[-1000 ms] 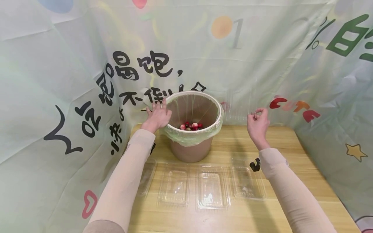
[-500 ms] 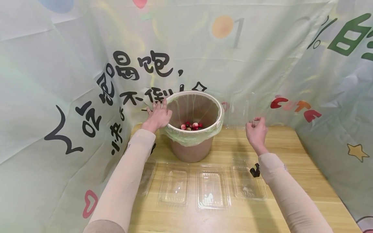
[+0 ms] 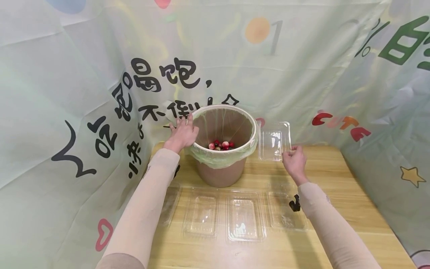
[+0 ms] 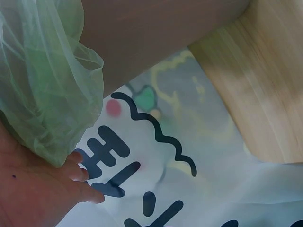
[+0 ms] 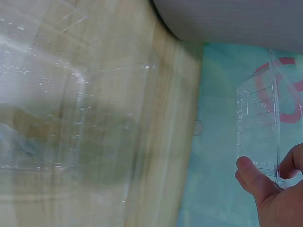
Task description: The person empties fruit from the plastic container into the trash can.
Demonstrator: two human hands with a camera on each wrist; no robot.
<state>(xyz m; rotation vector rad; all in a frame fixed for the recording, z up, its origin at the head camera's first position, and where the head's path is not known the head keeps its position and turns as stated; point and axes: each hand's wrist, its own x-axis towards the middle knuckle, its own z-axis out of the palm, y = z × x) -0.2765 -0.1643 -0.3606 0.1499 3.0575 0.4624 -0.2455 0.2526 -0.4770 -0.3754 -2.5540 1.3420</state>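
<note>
A brown bucket stands on the wooden table, its pale rim lined with a thin green plastic bag. Small round red and pinkish fruits lie at its bottom; their kind is too small to tell. My left hand rests with spread fingers on the left rim; in the left wrist view it touches the bag. Right of the bucket, my right hand pinches a clear plastic container by its near right corner. Thumb and fingers grip its edge in the right wrist view, where the container looks tilted.
Several clear plastic containers lie in a row before the bucket, including one at centre left, one in the middle and one at right. Printed cloth hangs close behind and at both sides of the wooden table.
My right hand has come down with the clear container, which has lowered beside the bucket and turned so that its flat face shows. The left hand has stayed on the rim.
</note>
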